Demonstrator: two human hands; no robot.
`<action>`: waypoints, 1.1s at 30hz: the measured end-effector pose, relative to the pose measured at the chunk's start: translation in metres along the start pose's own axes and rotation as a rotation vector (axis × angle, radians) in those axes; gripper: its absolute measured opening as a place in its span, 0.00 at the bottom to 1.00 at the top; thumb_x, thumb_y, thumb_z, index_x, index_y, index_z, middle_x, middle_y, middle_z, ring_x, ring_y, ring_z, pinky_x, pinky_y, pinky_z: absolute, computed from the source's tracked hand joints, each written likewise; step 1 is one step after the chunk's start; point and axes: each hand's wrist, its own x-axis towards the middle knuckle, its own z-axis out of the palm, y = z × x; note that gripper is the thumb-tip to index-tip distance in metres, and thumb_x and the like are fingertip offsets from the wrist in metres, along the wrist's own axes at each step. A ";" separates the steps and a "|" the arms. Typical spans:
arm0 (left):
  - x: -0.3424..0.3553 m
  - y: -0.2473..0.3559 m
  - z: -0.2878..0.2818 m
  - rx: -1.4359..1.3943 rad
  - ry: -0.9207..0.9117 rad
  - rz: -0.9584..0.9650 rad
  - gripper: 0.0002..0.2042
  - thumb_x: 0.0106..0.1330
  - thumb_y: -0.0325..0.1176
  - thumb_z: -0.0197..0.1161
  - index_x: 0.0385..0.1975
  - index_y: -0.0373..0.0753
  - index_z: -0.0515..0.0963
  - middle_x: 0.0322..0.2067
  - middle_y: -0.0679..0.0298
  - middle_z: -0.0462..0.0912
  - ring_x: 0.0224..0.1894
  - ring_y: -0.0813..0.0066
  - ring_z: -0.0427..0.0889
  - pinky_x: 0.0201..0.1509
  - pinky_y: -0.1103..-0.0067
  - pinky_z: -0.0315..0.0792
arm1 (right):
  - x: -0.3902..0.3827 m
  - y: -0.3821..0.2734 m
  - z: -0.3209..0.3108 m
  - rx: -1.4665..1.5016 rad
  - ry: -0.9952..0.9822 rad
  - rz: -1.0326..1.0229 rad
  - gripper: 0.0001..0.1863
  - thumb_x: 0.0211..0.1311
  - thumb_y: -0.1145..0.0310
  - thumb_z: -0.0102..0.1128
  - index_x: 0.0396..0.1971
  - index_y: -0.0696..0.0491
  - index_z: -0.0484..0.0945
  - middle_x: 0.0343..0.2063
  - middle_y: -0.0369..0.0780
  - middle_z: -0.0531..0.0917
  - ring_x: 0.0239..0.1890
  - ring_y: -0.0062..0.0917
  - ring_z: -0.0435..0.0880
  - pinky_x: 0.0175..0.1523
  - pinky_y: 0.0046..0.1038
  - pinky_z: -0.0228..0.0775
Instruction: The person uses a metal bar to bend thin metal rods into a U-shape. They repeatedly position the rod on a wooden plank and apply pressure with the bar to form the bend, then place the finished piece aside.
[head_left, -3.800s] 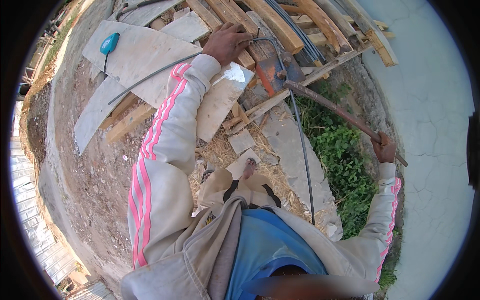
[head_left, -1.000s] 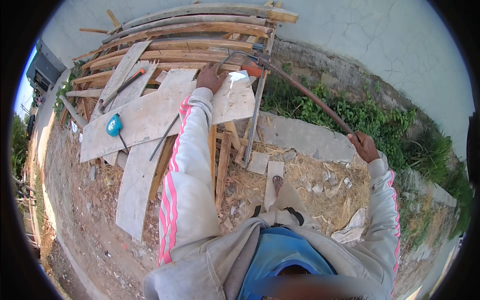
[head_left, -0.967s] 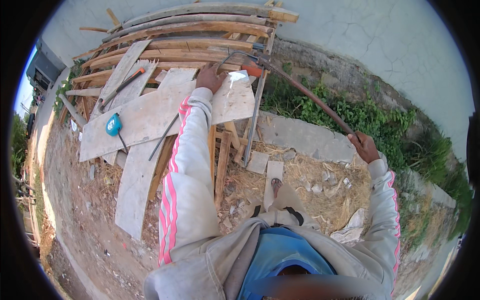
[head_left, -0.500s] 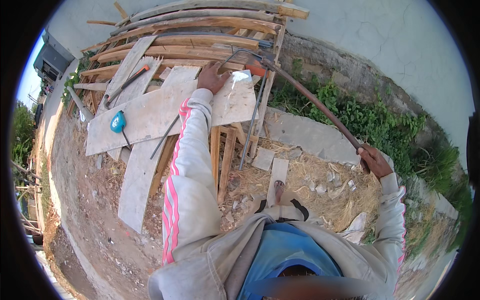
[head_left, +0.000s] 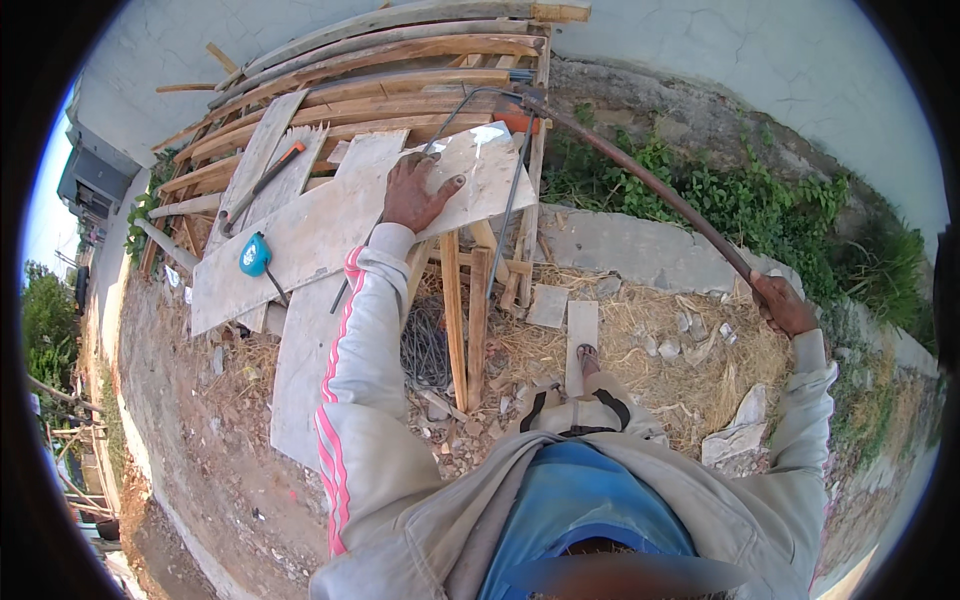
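My right hand (head_left: 785, 305) grips the lower end of a long rusty bar (head_left: 660, 195), whose far end meets an orange metal block (head_left: 515, 122) on the timber. From that block a thin dark bent rod (head_left: 460, 105) runs left and down across the boards. My left hand (head_left: 420, 195) lies over this rod on a pale board (head_left: 270, 215), fingers spread, thumb out. A teal tape measure (head_left: 255, 255) and a hammer with an orange-tipped handle (head_left: 265, 180) lie to its left.
Stacked timber (head_left: 360, 90) lies against a cracked pale wall (head_left: 740, 45). Weeds (head_left: 680, 180) and a concrete strip (head_left: 650, 245) run along its foot. Below the boards are upright planks (head_left: 470, 340), coiled wire (head_left: 425, 340) and rubble with straw. My sandalled foot (head_left: 588, 365) is on a narrow slab.
My left hand has slid down the rod, toward me. My right hand has moved outward to the right with the bar's end, and the bar has swung with it.
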 end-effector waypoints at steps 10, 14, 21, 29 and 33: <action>-0.123 0.093 -0.003 0.252 -0.097 0.127 0.29 0.60 0.48 0.68 0.59 0.40 0.75 0.62 0.54 0.71 0.71 0.50 0.63 0.74 0.42 0.52 | -0.006 0.011 0.033 -0.192 0.229 -0.183 0.37 0.73 0.34 0.48 0.18 0.54 0.71 0.15 0.33 0.67 0.20 0.21 0.67 0.29 0.29 0.59; -0.122 0.077 0.006 0.300 0.035 0.207 0.26 0.64 0.43 0.64 0.62 0.46 0.76 0.65 0.55 0.69 0.74 0.51 0.58 0.73 0.36 0.47 | -0.018 0.012 0.057 -0.213 0.313 -0.241 0.38 0.71 0.32 0.48 0.18 0.55 0.71 0.15 0.35 0.67 0.22 0.24 0.68 0.31 0.31 0.60; -0.116 0.045 0.005 0.357 0.054 0.248 0.22 0.67 0.42 0.60 0.62 0.50 0.77 0.66 0.56 0.69 0.75 0.52 0.58 0.73 0.36 0.46 | -0.042 0.003 0.093 -0.264 0.444 -0.251 0.39 0.71 0.32 0.47 0.19 0.57 0.71 0.16 0.39 0.68 0.23 0.29 0.69 0.32 0.35 0.61; -0.113 0.019 -0.009 0.451 0.026 0.305 0.21 0.69 0.40 0.58 0.62 0.48 0.77 0.68 0.61 0.70 0.75 0.56 0.59 0.74 0.37 0.47 | -0.061 -0.001 0.134 -0.337 0.485 -0.261 0.39 0.74 0.35 0.43 0.26 0.60 0.77 0.23 0.51 0.77 0.29 0.50 0.76 0.38 0.47 0.65; -0.110 0.018 -0.011 0.497 -0.025 0.275 0.22 0.70 0.40 0.59 0.64 0.50 0.75 0.69 0.64 0.68 0.76 0.58 0.58 0.75 0.38 0.47 | -0.068 -0.013 0.130 -0.318 0.424 -0.225 0.37 0.75 0.36 0.43 0.27 0.59 0.77 0.25 0.53 0.80 0.33 0.53 0.79 0.40 0.48 0.67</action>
